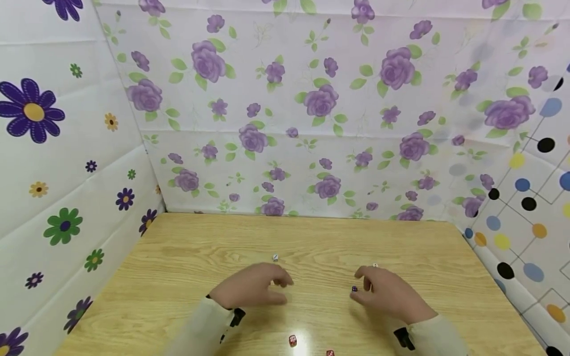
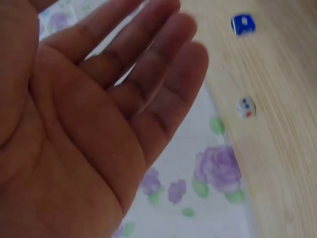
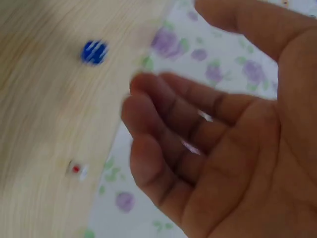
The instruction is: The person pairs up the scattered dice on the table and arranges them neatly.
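While both hands are held over the wood-grain tabletop (image 1: 311, 237), palms turned roughly towards each other and well apart, neither has hold of anything. On the left hand (image 1: 247, 287) the fingers are loosely extended with a slight bend, and they are empty. On the right hand (image 1: 387, 294) the fingers curve a little more, with the thumb well away from them, and they too hold nothing.

Near the right fingertips, a dark blue die (image 1: 354, 289) shows in the gap by the thumb. Just beyond that hand is a white die (image 1: 375, 265), partly hidden behind it. Past the left hand lies another white die (image 1: 275, 257). The left wrist view also shows a blue die (image 2: 243, 24) on the wood; whether it is the same blue one I cannot tell. Nearer the person are a red die (image 1: 292, 340) and a second red die (image 1: 330, 353), cut by the picture's bottom edge.

Pale sleeves (image 1: 200, 321) cover the forearms, and a cloth with purple flowers (image 1: 285, 99) hangs behind the tabletop.
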A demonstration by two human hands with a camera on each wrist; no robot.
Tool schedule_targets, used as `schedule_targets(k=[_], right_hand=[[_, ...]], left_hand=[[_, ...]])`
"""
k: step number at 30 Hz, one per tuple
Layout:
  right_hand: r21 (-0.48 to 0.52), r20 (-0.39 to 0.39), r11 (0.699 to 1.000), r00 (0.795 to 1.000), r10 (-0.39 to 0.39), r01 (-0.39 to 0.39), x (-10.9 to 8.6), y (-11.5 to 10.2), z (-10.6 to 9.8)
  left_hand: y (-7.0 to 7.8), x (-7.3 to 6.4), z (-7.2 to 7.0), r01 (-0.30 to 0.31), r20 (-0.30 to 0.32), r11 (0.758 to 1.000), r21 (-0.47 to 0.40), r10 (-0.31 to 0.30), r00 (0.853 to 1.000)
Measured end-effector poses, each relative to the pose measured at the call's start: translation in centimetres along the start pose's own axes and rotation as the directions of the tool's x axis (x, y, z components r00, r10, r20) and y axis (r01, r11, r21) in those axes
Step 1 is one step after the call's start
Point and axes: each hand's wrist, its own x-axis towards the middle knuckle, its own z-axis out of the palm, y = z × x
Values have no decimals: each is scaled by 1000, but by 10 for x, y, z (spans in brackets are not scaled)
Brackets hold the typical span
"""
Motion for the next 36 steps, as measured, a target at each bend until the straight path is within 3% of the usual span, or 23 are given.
schedule_targets(k=[4,7,12,16,24,29,36], right_hand=[[31,103,984,979,-178,176,-2,-12,4],[117,205,957,936,-285,266,-5,-22,10],[306,361,902,839,-407,305,-8,-34,25],[353,411,887,802,-432,297,-9,-39,32],[334,435,876,768,-470,347,-10,-46,45],[264,438,893,780,-447,364,-10,-49,50],[213,405,903,807,-430,374,-10,-48,51]], left_hand=[[15,2,9,-37,104,999,-33,40,994],[24,2,15,-37,154,999,-20,39,987],[28,5,30,-49,216,999,-12,50,975],[30,6,38,-46,236,999,-17,48,971],[34,3,46,-26,260,1000,-10,28,965],[34,4,49,-19,255,1000,-22,24,967],[34,6,51,-32,228,999,42,21,974]])
